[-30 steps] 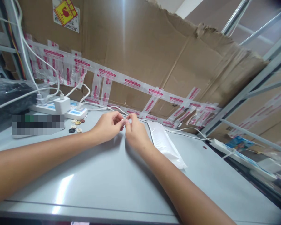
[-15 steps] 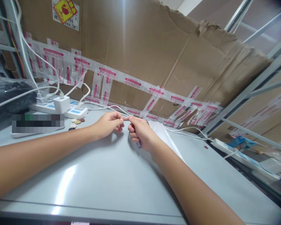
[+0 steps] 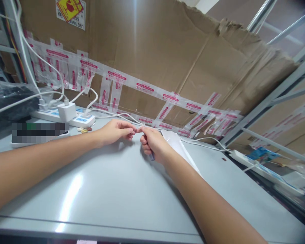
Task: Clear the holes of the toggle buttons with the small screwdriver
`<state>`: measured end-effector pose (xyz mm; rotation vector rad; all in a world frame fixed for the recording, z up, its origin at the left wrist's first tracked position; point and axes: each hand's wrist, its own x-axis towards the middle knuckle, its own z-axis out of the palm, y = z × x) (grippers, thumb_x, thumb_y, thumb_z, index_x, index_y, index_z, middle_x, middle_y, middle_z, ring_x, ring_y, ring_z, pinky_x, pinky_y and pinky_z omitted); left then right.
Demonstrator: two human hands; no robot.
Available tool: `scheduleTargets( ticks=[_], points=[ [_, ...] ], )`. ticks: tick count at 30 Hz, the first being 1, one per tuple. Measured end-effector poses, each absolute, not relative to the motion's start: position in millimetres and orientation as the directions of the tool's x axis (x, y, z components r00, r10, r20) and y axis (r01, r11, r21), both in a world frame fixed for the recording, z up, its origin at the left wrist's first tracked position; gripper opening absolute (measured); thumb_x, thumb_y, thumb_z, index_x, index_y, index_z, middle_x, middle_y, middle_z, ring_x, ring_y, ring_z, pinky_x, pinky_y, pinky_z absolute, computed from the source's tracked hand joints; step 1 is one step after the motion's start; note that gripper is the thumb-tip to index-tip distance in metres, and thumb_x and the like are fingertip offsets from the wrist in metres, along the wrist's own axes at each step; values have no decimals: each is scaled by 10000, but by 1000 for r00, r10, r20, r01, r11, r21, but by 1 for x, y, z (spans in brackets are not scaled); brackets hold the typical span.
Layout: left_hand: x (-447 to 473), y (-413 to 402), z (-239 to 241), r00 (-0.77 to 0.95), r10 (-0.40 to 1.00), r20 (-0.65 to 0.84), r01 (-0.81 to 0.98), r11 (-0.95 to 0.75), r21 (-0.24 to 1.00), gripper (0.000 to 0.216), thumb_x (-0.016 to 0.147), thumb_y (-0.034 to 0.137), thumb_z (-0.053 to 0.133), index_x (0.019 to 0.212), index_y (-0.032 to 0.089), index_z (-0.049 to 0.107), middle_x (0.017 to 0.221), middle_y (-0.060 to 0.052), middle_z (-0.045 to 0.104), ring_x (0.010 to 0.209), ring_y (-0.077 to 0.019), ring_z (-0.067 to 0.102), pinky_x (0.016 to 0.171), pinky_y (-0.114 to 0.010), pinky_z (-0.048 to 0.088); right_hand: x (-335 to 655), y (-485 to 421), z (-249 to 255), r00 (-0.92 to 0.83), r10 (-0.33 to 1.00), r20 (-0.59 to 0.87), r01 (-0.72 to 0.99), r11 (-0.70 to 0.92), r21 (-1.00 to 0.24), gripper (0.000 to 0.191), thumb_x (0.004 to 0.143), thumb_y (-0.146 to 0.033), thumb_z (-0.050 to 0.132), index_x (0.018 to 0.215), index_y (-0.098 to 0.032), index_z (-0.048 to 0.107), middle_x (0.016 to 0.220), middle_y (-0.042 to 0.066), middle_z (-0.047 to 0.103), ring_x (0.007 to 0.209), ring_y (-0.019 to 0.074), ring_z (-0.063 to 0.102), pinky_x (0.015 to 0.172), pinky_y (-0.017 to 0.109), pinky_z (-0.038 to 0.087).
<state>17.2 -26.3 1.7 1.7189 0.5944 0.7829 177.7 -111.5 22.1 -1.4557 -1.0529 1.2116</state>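
Over the grey tabletop (image 3: 112, 189), my left hand (image 3: 114, 133) is closed in a pinch. What it pinches, if anything, is too small to make out. Its fingertips meet those of my right hand (image 3: 155, 144). The fingers of my right hand are wrapped round a slim object with a purple-grey end (image 3: 152, 156), which pokes out below the fist; the rest is hidden. Behind my right wrist lies a white sheet or bag (image 3: 176, 144). Several small buttons (image 3: 84, 130), cream, yellow and brown, lie beyond my left forearm.
A white power strip (image 3: 83, 121) with plugs and cables stands at the back left, near a blurred-out device (image 3: 40, 133). Taped cardboard (image 3: 152, 51) walls off the back. Another power strip (image 3: 254, 164) lies at the right edge. A small dark red piece (image 3: 224, 159) sits on the right.
Both hands stay nearly in place with their fingertips together. The left fingers have shifted slightly to the right, and the view has moved a little.
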Motion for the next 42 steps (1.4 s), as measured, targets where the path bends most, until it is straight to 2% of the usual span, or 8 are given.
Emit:
scheduleTargets(
  ticks=[2,6,14,20,25,32,36,42],
  points=[
    [14,-21,4,666,709,232,120,-408,905,301,742,397,692,971,225,784,781,-37,737,711,-186,653,719,-308,527,180,-109,19,157,972,-176,70,-189,-980,121,901,-313,478,922,-218,552,540,-96,374,368,51,237,370,177,176],
    [8,-12,6,751,576,324,285,-724,628,249,764,342,641,941,275,802,890,-31,759,816,-205,669,786,-276,479,184,-106,14,175,972,-155,116,-177,-977,142,923,-319,468,956,-217,562,535,-97,390,354,52,267,366,176,199],
    [-1,-1,7,818,516,254,380,-817,435,282,828,312,558,1031,291,753,1016,-17,764,883,-209,666,774,-262,435,183,-105,9,165,973,-163,144,-187,-972,162,951,-308,434,967,-208,560,521,-89,394,353,62,281,360,186,188],
    [1,-7,13,724,624,295,475,-760,444,234,865,337,465,855,199,654,811,-17,679,749,-188,585,666,-270,389,179,-107,10,116,973,-201,109,-214,-971,160,936,-304,444,985,-213,566,550,-93,375,370,52,258,378,188,177],
    [8,-20,9,745,558,364,368,-800,473,200,886,355,484,879,190,598,732,10,627,649,-142,524,609,-254,365,171,-110,12,60,972,-227,103,-233,-967,130,937,-312,421,944,-226,518,553,-93,365,382,61,235,385,195,174],
    [10,-20,6,729,516,450,348,-845,405,159,843,288,486,778,182,585,669,20,595,617,-121,505,593,-242,352,162,-111,9,61,978,-201,319,-209,-924,202,970,-416,365,904,-245,449,587,-81,401,385,78,271,390,211,216],
    [-1,-7,14,671,605,429,454,-792,408,137,802,280,496,763,184,586,684,12,608,632,-130,524,601,-247,357,166,-111,10,115,987,-109,612,-157,-775,209,962,-340,378,859,-234,524,585,-42,476,428,112,387,454,247,303],
    [-20,10,23,650,731,205,654,-677,339,117,718,265,529,757,200,618,701,-11,648,621,-164,549,559,-265,342,187,-114,19,218,974,63,932,-188,-311,174,824,-130,532,675,-182,604,722,119,655,742,261,614,671,347,377]
  ],
)
